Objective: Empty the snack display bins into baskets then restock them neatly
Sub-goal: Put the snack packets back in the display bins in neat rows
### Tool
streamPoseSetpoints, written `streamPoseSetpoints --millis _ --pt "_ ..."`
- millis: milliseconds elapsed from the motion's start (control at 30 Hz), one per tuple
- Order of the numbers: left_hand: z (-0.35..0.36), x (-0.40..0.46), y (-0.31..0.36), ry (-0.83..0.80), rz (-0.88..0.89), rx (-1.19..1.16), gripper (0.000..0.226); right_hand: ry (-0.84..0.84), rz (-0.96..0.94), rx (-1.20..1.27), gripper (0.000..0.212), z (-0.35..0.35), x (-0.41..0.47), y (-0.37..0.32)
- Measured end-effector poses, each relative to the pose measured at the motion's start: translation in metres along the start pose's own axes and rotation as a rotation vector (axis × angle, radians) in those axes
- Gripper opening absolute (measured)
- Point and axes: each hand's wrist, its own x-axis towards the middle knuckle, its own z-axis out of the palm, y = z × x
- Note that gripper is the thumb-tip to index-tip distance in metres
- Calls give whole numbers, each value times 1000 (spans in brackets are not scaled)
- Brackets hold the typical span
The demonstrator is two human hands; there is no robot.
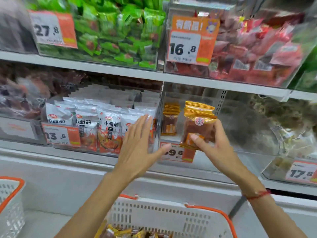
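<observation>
A person's right hand (214,141) pinches a small stack of gold-edged snack packets (199,124) at the front of a clear bin (243,121) in the centre of the frame, thumb on the near face and fingers curled behind. The left hand (139,148) is spread flat with straight fingers, holding nothing, against the front of the neighbouring bin of white packets (96,124) printed "小面筋". Deeper in the centre bin, a second short row of gold-edged packets (170,121) stands upright by its left wall. Price tags read "13.5" (60,135) at lower left, "27.8" (51,29) at upper left on a bin of green packets (120,31), "16.8" (188,47) at upper centre on a bin of red packets (253,54), and "17.8" (301,172) at lower right; the centre bin's tag (175,152) is partly covered. At the bottom edge, a white basket with orange trim (171,219) holds more gold-wrapped packets (127,232). Another basket (12,203) shows at lower left.
</observation>
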Motion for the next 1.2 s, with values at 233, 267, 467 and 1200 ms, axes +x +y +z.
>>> streamPoseSetpoints --millis 233,267,467,1200 --pt "14 27 -9 43 122 75 98 -152 309 -136 53 6 103 41" --pt "17 27 -12 65 119 59 96 -218 385 -123 53 11 117 50" --pt "24 27 -16 116 111 72 93 -391 529 -228 39 39 153 69" --pt "27 28 -19 113 118 99 90 -248 650 -205 63 36 154 78"
